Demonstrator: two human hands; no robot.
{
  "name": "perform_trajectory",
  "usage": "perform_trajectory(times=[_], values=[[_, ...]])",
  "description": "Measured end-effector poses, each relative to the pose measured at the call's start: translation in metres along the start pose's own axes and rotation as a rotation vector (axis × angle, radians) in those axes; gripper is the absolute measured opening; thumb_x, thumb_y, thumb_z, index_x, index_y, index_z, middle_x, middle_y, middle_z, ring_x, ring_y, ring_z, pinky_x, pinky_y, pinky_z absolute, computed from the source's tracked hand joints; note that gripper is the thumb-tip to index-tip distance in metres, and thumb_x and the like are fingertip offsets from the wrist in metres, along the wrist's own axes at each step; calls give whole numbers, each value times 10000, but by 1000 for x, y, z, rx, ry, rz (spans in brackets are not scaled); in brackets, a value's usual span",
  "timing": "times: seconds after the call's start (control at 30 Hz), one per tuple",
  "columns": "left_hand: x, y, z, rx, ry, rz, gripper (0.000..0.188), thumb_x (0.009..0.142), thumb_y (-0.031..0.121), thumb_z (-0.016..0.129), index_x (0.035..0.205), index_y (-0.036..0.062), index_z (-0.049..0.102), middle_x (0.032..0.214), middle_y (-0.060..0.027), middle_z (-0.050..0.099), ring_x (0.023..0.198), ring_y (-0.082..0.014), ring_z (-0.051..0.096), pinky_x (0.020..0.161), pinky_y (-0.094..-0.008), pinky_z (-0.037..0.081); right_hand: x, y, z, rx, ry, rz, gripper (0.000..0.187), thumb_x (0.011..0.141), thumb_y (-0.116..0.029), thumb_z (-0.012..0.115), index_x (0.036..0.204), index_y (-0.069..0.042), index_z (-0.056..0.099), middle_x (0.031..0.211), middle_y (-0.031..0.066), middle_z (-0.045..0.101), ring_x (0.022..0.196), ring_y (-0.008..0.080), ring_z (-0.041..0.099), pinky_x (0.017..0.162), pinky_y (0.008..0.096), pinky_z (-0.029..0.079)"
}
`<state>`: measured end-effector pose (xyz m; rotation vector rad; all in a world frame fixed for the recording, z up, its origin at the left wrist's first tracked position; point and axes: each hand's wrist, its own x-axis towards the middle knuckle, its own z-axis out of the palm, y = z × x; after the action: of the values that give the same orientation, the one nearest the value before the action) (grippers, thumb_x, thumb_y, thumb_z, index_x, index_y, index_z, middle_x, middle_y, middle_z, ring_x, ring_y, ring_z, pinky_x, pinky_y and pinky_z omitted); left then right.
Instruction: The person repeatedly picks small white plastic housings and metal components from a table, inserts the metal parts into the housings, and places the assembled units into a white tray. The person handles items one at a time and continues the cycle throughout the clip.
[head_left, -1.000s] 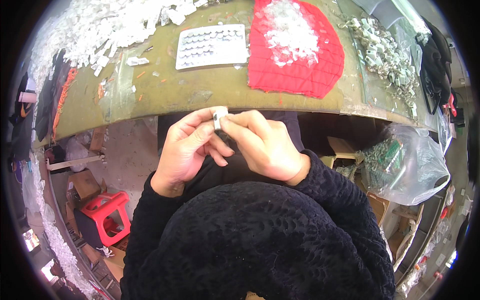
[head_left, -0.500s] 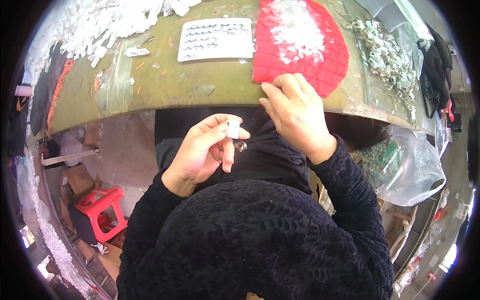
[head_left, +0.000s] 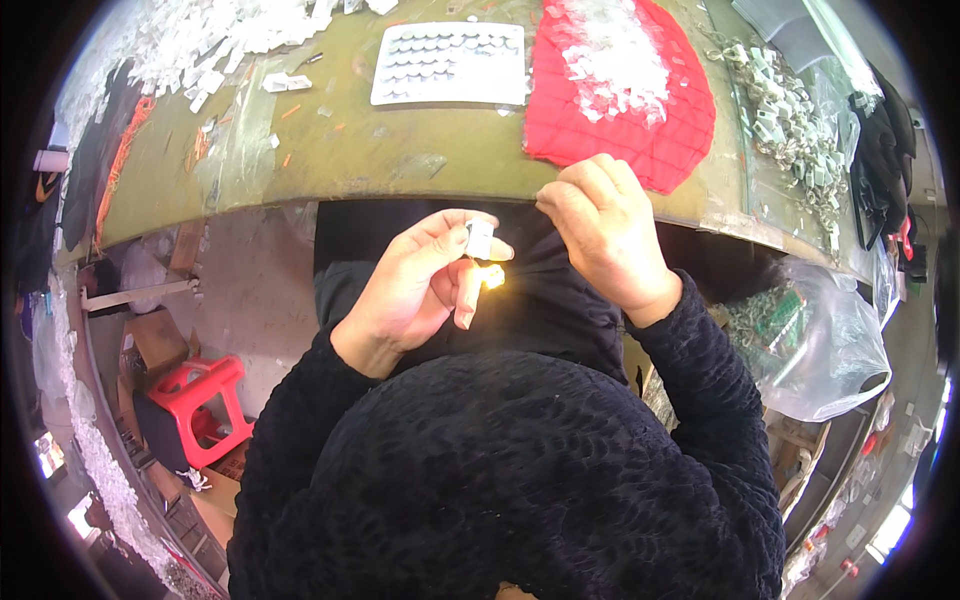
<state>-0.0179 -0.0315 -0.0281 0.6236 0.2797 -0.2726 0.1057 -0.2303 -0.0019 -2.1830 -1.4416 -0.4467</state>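
Observation:
My left hand (head_left: 425, 275) is closed over my lap, just off the table's near edge. Its thumb and fingers pinch a small white plastic piece (head_left: 479, 238). Below that piece, beside the fingers, a small spot (head_left: 491, 277) shines bright yellow; whether it is a lamp or a reflection I cannot tell. To the right, my right hand (head_left: 608, 225) hovers by the table edge, thumb pressed to the curled fingers. Anything in that pinch is too small to make out. Beyond it lies a red quilted cloth (head_left: 672, 145) with a heap of clear plastic bits (head_left: 610, 65).
A white tray (head_left: 390, 95) with rows of small discs lies on the green tabletop (head_left: 330, 165). White pieces (head_left: 200, 45) pile at the far left, small grey-white parts (head_left: 790, 125) at the right. A red stool (head_left: 205, 410) stands below left; a clear plastic bag (head_left: 825, 350) hangs right.
The spot under my left fingers has turned from dark and shiny to bright yellow. My right hand has shifted slightly right and its fingers have drawn together. The view has shifted a little.

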Motion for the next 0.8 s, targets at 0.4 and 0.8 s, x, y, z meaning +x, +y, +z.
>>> perform_trajectory(times=[0.4, 0.8], values=[[2, -3, 1, 52, 9, -24, 300, 1022, 185, 490, 1219, -35, 542, 1049, -215, 683, 568, -161, 625, 455, -264, 521, 0, -3, 4, 1, 49, -28, 223, 715, -28, 682, 932, -42, 633, 851, 62, 541, 793, 247, 543, 705, 357, 439], [2, -6, 7, 16, -37, 48, 318, 1022, 271, 518, 1186, -1, 528, 904, -167, 638, 505, -170, 574, 432, -258, 487, 3, -55, 10, 1078, 52, 784, 73, 896, -32, 685, 940, 2, 638, 803, 83, 632, 720, 142, 644, 639, 272, 515]])
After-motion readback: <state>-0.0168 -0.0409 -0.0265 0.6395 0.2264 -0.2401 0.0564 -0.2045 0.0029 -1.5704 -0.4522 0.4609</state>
